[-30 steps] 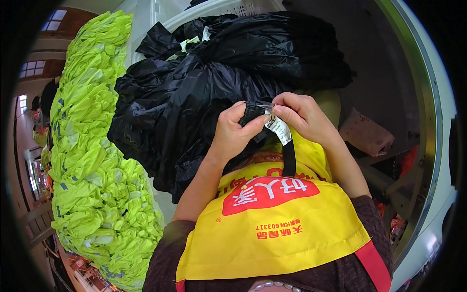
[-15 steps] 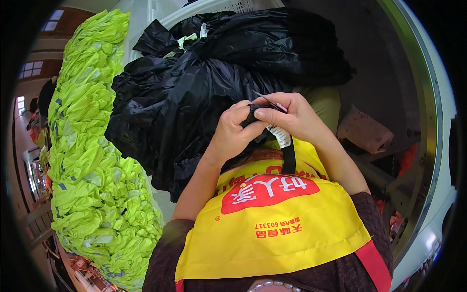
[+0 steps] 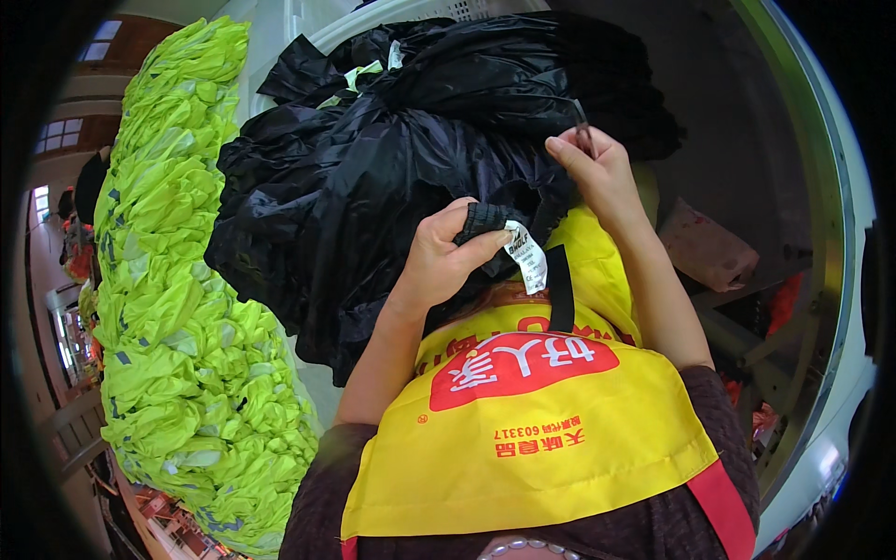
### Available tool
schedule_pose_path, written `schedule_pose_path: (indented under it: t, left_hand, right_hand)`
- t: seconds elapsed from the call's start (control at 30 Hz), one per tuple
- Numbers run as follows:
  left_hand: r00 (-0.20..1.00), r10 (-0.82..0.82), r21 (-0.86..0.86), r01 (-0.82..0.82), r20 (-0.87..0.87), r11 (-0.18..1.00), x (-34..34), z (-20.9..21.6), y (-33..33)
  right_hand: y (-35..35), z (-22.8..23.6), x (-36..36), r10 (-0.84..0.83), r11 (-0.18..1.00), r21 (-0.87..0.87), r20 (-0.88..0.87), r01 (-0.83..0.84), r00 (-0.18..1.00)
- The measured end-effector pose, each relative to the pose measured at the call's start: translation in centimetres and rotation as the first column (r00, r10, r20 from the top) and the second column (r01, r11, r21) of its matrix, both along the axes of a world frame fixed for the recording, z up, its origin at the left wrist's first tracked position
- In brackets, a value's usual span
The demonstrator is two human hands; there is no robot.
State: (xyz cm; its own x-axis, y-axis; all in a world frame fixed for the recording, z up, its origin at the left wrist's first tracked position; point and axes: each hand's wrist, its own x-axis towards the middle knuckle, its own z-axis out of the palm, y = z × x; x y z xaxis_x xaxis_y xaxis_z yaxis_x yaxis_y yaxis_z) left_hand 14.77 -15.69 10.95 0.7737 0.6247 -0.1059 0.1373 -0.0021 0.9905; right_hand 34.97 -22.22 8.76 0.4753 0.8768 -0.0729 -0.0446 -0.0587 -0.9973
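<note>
My left hand (image 3: 446,254) pinches the gathered elastic edge of a black garment (image 3: 373,201), thumb on top. From that edge hangs a white printed label (image 3: 526,258), just right of my thumb. My right hand (image 3: 605,177) is raised away from the garment's edge to the upper right. Its fingers close round small thread snips (image 3: 581,119), whose dark blades point up and are a little blurred. The shiny black fabric spreads from my left hand to the left and away over my lap.
A long heap of bright yellow-green garments (image 3: 177,327) lies along the left. Behind the black fabric stands a white plastic basket (image 3: 420,13). A yellow apron (image 3: 523,467) covers my front. To the right are a pale bag-like bundle (image 3: 711,247) and a curved metal-edged frame (image 3: 826,187).
My right hand has moved from beside my left hand up and to the right, taking the snips along. The white label now shows in full; my left hand keeps its hold.
</note>
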Motion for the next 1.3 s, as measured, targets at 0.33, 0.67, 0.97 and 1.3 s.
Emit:
schedule_pose_path:
  t: [0.33, 0.67, 0.97, 1.3]
  left_hand:
    - [0.989, -0.054, 0.125, 0.036, 0.138, 0.991, -0.8, -1.0, 0.1]
    - [0.986, -0.125, 0.351, 0.08, 0.109, 0.933, -0.4, -0.1, 0.3]
    - [0.991, -0.079, 0.26, 0.049, 0.105, 0.964, -1.5, -0.3, 0.4]
    - [0.983, -0.175, 0.256, 0.155, 0.056, 0.954, -1.8, -0.4, 0.3]
  right_hand:
    - [-3.1, 2.3, -4.4, 0.24, 0.969, 0.034, 0.074, -0.243, 0.968]
    - [-3.0, 3.9, -3.9, 0.105, 0.993, 0.041, 0.091, -0.109, 0.99]
    - [-2.9, 3.7, -1.5, 0.123, 0.992, 0.024, -0.24, -0.121, 0.963]
    - [-2.7, 3.1, -4.8, 0.281, 0.96, 0.013, -0.115, -0.281, 0.953]
